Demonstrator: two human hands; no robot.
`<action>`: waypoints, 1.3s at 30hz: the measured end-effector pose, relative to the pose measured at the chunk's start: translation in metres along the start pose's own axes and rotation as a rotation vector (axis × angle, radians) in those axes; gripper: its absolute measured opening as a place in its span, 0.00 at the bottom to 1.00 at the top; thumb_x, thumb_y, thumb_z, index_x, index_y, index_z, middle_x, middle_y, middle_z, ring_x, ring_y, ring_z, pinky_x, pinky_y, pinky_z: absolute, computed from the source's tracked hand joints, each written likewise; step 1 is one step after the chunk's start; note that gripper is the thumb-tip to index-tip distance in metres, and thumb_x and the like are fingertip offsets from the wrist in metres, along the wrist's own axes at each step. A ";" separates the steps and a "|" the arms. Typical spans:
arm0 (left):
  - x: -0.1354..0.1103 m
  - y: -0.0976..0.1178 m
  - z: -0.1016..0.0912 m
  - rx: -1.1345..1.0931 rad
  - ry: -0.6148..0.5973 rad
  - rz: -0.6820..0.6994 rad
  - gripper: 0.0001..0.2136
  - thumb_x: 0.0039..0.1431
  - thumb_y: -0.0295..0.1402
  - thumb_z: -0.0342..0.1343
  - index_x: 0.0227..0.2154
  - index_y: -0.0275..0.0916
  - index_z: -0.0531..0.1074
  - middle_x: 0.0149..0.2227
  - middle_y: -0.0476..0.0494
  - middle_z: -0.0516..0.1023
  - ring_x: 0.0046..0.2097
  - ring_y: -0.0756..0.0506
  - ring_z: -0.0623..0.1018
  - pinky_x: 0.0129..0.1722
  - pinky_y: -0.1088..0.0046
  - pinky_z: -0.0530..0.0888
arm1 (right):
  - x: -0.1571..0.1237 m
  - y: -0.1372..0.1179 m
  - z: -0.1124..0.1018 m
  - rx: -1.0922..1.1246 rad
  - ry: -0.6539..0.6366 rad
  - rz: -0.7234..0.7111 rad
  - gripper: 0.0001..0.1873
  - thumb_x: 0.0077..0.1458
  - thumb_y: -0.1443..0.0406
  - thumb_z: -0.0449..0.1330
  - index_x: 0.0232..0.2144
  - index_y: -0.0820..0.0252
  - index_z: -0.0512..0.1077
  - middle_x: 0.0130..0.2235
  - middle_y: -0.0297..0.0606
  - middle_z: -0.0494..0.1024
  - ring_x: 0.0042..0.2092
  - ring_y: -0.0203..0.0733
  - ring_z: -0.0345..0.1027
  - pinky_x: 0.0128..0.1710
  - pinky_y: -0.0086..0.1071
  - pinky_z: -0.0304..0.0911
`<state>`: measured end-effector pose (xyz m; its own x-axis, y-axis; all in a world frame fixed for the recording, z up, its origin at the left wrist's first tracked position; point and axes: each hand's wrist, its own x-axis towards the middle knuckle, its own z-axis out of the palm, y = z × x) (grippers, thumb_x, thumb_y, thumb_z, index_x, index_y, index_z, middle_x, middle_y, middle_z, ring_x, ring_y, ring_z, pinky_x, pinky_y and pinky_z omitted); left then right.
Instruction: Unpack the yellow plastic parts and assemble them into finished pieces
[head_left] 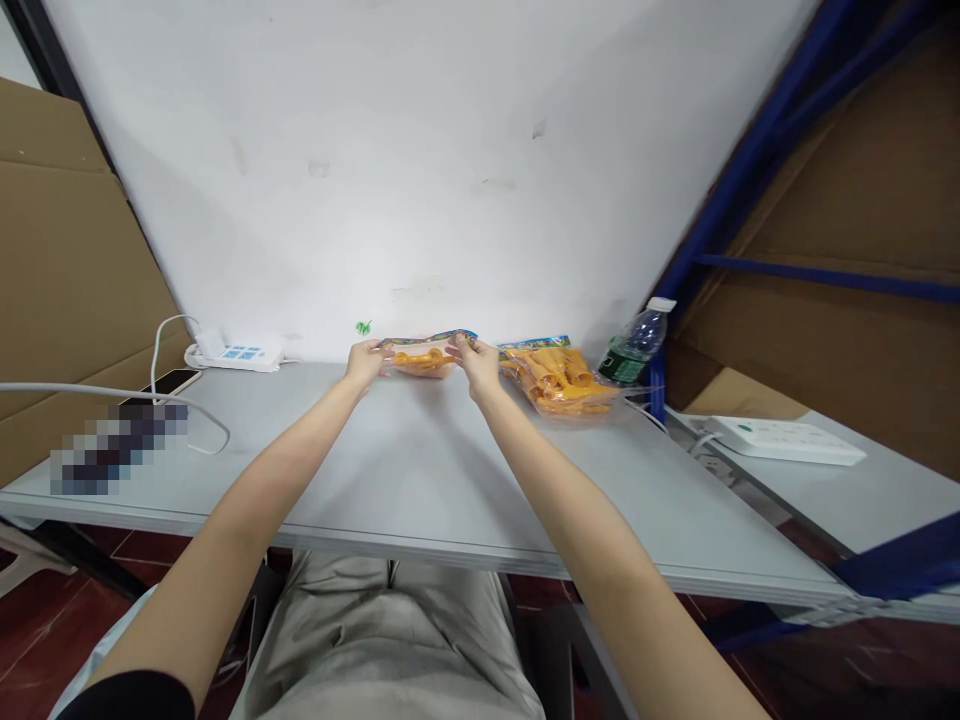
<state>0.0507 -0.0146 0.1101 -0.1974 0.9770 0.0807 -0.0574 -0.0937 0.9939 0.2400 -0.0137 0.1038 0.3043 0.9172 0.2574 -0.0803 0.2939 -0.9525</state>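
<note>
Between my two hands a clear plastic bag [424,362] with a colourful printed top strip is stretched out near the back of the grey table. Orange plastic pieces show inside it. My left hand [367,362] pinches the bag's left upper corner, and my right hand [474,360] grips the right upper corner with the thumb on the printed strip. Just right of my right hand lies a second clear bag [555,378], fuller, packed with orange plastic parts and topped by a similar printed strip.
A water bottle [637,342] with a green label leans at the back right. White power strips stand at the back left [244,356] and on the right-hand table [787,440]. A phone [176,384] and a white cable [202,408] lie left. Cardboard [67,270] and a blue frame [720,215] flank the table.
</note>
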 end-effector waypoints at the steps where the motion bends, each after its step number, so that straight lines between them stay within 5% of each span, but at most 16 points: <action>1: 0.001 0.003 0.000 0.000 0.004 0.018 0.07 0.52 0.31 0.64 0.33 0.33 0.76 0.33 0.38 0.82 0.34 0.43 0.83 0.27 0.75 0.74 | 0.000 -0.004 0.001 -0.010 0.002 -0.009 0.17 0.53 0.52 0.64 0.29 0.61 0.74 0.37 0.42 0.83 0.43 0.46 0.79 0.42 0.34 0.70; 14: -0.011 0.045 -0.006 -0.177 0.010 0.401 0.16 0.57 0.42 0.61 0.45 0.39 0.79 0.47 0.40 0.81 0.52 0.42 0.79 0.48 0.66 0.76 | -0.007 -0.062 0.006 -0.006 -0.107 -0.379 0.25 0.55 0.45 0.58 0.40 0.58 0.77 0.46 0.41 0.80 0.55 0.47 0.70 0.53 0.42 0.63; 21: -0.031 0.047 -0.016 -0.245 -0.044 0.566 0.14 0.54 0.38 0.56 0.40 0.42 0.80 0.52 0.45 0.80 0.59 0.40 0.74 0.50 0.67 0.74 | -0.032 -0.073 -0.002 0.042 -0.113 -0.505 0.32 0.63 0.44 0.42 0.44 0.55 0.79 0.51 0.40 0.79 0.60 0.48 0.66 0.59 0.44 0.59; 26: -0.037 0.000 -0.024 -0.332 -0.019 0.274 0.17 0.56 0.47 0.50 0.30 0.36 0.74 0.42 0.36 0.83 0.47 0.39 0.81 0.41 0.68 0.76 | -0.037 -0.016 -0.004 0.026 -0.044 -0.306 0.32 0.59 0.42 0.48 0.32 0.61 0.79 0.39 0.46 0.83 0.48 0.48 0.75 0.53 0.41 0.65; 31: -0.031 -0.047 -0.027 -0.293 0.037 -0.141 0.18 0.49 0.47 0.64 0.30 0.39 0.64 0.25 0.46 0.78 0.27 0.48 0.79 0.25 0.76 0.70 | -0.042 0.041 -0.007 -0.119 -0.072 -0.122 0.28 0.52 0.42 0.56 0.21 0.59 0.75 0.30 0.42 0.82 0.39 0.46 0.77 0.49 0.39 0.67; 34: -0.030 -0.060 -0.031 -0.217 -0.007 -0.184 0.16 0.47 0.39 0.67 0.28 0.38 0.65 0.22 0.51 0.74 0.20 0.53 0.73 0.20 0.79 0.65 | -0.048 0.051 -0.008 -0.143 -0.105 -0.080 0.26 0.52 0.44 0.57 0.19 0.58 0.73 0.28 0.40 0.81 0.37 0.45 0.77 0.48 0.38 0.68; 39: -0.029 -0.068 -0.035 -0.162 0.083 -0.150 0.14 0.51 0.37 0.64 0.24 0.38 0.64 0.18 0.56 0.68 0.18 0.56 0.67 0.20 0.79 0.63 | -0.052 0.051 -0.005 -0.062 -0.064 0.018 0.24 0.53 0.46 0.58 0.18 0.58 0.71 0.26 0.42 0.81 0.35 0.46 0.78 0.44 0.37 0.70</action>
<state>0.0259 -0.0428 0.0371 -0.2540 0.9639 -0.0801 -0.2468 0.0155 0.9689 0.2247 -0.0478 0.0405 0.2419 0.9381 0.2479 -0.0260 0.2616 -0.9648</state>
